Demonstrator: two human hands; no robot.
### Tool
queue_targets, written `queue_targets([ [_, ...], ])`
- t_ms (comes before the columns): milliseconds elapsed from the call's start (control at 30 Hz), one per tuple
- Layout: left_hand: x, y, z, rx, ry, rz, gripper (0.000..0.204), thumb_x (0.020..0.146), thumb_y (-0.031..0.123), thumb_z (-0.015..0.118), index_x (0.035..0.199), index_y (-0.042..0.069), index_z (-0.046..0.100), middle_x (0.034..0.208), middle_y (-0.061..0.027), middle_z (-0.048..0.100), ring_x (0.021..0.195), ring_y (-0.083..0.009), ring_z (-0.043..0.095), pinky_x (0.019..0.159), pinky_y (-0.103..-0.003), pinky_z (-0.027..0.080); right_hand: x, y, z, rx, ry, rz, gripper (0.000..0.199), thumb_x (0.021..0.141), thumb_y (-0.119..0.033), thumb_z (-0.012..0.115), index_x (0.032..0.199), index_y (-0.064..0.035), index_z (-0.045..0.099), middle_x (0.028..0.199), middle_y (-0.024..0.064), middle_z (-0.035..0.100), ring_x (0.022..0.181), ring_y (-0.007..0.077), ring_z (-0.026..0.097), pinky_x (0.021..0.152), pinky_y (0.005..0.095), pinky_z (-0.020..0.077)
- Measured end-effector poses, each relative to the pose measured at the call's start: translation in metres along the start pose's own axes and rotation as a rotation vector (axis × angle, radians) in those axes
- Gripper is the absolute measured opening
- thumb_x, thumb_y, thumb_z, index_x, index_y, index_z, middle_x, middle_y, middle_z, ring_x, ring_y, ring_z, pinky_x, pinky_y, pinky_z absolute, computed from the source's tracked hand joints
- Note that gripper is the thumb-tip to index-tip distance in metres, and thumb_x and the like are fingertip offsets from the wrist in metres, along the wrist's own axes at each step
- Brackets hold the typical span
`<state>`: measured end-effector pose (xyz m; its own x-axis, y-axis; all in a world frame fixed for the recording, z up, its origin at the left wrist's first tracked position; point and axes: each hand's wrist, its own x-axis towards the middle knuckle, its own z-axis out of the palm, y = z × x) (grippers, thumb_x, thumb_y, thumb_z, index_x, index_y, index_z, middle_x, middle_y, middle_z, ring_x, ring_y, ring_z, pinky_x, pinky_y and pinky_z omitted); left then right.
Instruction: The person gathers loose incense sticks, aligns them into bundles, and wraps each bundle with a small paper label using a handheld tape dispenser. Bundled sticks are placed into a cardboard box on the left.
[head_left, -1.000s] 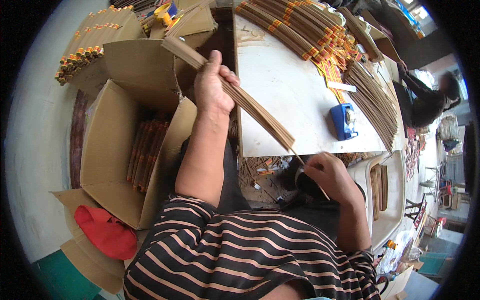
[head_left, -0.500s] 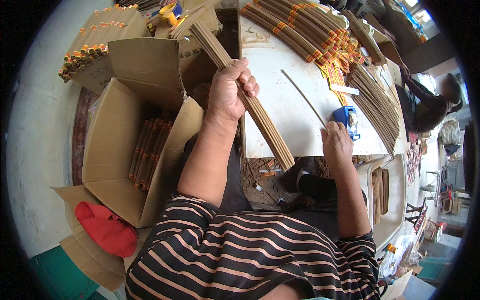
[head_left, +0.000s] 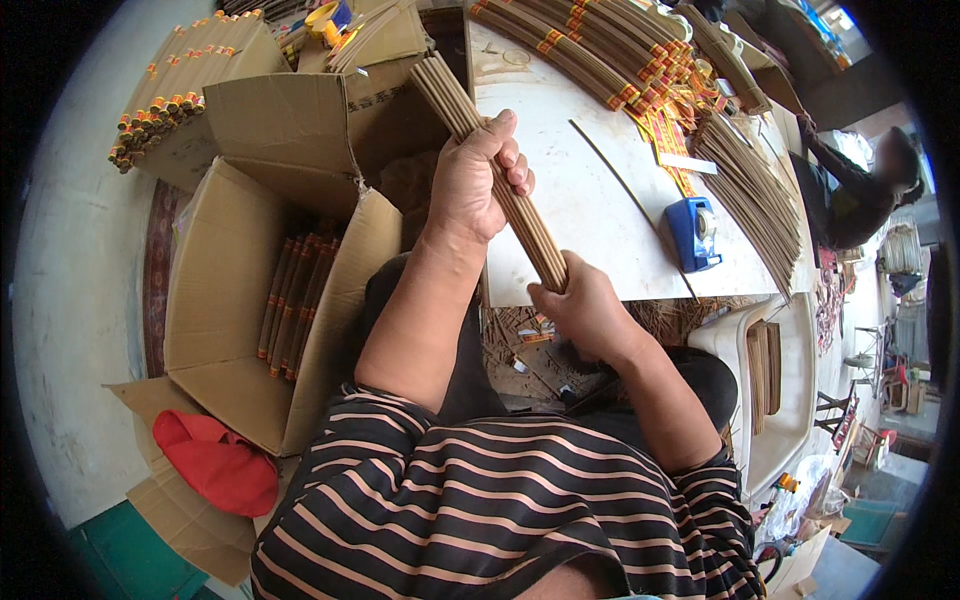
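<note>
A bundle of thin brown incense sticks (head_left: pixel 530 228) slants across in front of me, over the near left corner of the white table (head_left: pixel 540 140). My left hand (head_left: pixel 475 180) is closed round its upper part. At the lower end my right hand (head_left: pixel 585 305) grips the same bundle, its fingers partly hidden underneath. One loose stick (head_left: pixel 625 190) lies on the table to the right, its near end reaching past the edge. Beyond that stands a blue tape dispenser (head_left: pixel 690 235), beside a fanned pile of unwrapped sticks (head_left: pixel 755 190).
Banded bundles (head_left: pixel 600 45) and red-yellow labels (head_left: pixel 668 140) cover the table's far side. An open cardboard box (head_left: pixel 230 290) holding wrapped bundles stands at my left, a red cloth (head_left: pixel 215 462) near it. A white tub (head_left: pixel 790 380) sits at right. A person (head_left: pixel 860 190) works at far right.
My right hand has left the loose stick by the tape dispenser and moved left onto the bundle's lower end. The loose stick now lies free. My left hand has shifted slightly right.
</note>
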<state>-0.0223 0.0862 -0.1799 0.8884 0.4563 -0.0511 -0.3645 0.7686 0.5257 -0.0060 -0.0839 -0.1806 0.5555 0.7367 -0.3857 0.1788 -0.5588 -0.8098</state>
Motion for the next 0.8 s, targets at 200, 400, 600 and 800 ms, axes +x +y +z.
queue_targets([
  [200,-0.018,0.019,0.036,0.109,-0.324,0.225,0.019,0.082,0.015,0.065,0.072,0.011,0.049,0.050,0.0026,0.044,0.039,-0.0107,0.045,0.037,-0.025,0.038,0.000,0.005,-0.001,0.272,-0.018,-0.191,0.021,0.082,-0.016,0.064,0.086,-0.0002,0.051,0.064,0.0025,0.051,0.059,0.0093,0.047,0.054,0.0253,0.0429],
  [400,-0.037,0.024,0.082,0.604,-0.564,0.555,0.021,0.079,0.008,0.068,0.074,0.007,0.047,0.056,-0.0024,0.052,0.044,-0.0083,0.049,0.042,-0.021,0.043,0.029,-0.001,-0.015,0.218,0.132,-0.506,0.018,0.080,-0.014,0.065,0.089,-0.0026,0.054,0.074,0.0053,0.056,0.070,0.0094,0.050,0.066,0.0261,0.0456],
  [600,-0.023,-0.016,0.054,0.789,-0.363,0.426,0.020,0.076,0.007,0.069,0.068,0.007,0.050,0.057,-0.0005,0.053,0.046,-0.0053,0.048,0.045,-0.018,0.041,0.043,0.019,-0.009,0.303,0.177,-0.414,0.013,0.082,-0.009,0.060,0.091,-0.0007,0.054,0.075,0.0030,0.055,0.073,0.0096,0.049,0.070,0.0259,0.0449],
  [800,-0.014,-0.021,0.053,0.701,-0.227,0.424,0.020,0.079,0.003,0.064,0.068,0.008,0.047,0.053,0.0008,0.047,0.044,-0.0075,0.047,0.043,-0.021,0.041,0.058,0.030,-0.009,0.252,0.138,-0.414,0.022,0.082,-0.017,0.062,0.092,-0.0021,0.051,0.073,0.0079,0.054,0.068,0.0143,0.050,0.067,0.0292,0.0450],
])
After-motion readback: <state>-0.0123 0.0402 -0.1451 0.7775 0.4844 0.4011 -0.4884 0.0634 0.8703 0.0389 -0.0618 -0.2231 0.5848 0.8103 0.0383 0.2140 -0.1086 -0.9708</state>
